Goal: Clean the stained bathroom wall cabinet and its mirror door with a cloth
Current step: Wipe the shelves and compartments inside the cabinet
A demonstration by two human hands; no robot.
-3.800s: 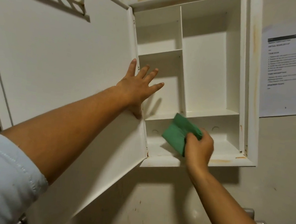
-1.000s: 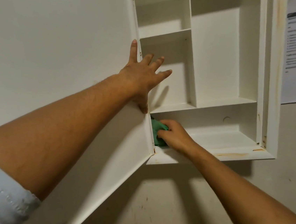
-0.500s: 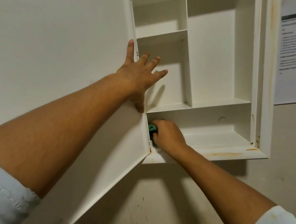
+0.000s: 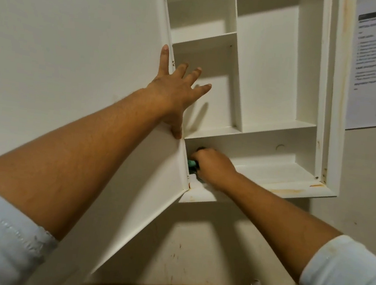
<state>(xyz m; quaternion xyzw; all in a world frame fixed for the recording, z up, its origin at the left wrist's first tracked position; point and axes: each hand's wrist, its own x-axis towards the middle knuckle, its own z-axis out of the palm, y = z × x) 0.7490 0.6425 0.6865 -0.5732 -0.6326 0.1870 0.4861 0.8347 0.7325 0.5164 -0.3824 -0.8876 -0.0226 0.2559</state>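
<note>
The cleaning looked to be at an early stage. The right hand (image 4: 212, 165) gripped the green cloth (image 4: 191, 163), mostly hidden, in the left corner of the bottom compartment of the cabinet (image 4: 335, 111), beside the hinge. The left hand (image 4: 176, 90), fingers straight and spread, pressed on the edge of the open door (image 4: 75, 60). Orange-brown stains (image 4: 289, 190) on the lower front rim and the right frame were not yet wiped. The door's mirror side faced away, so its state could not be told.
</note>
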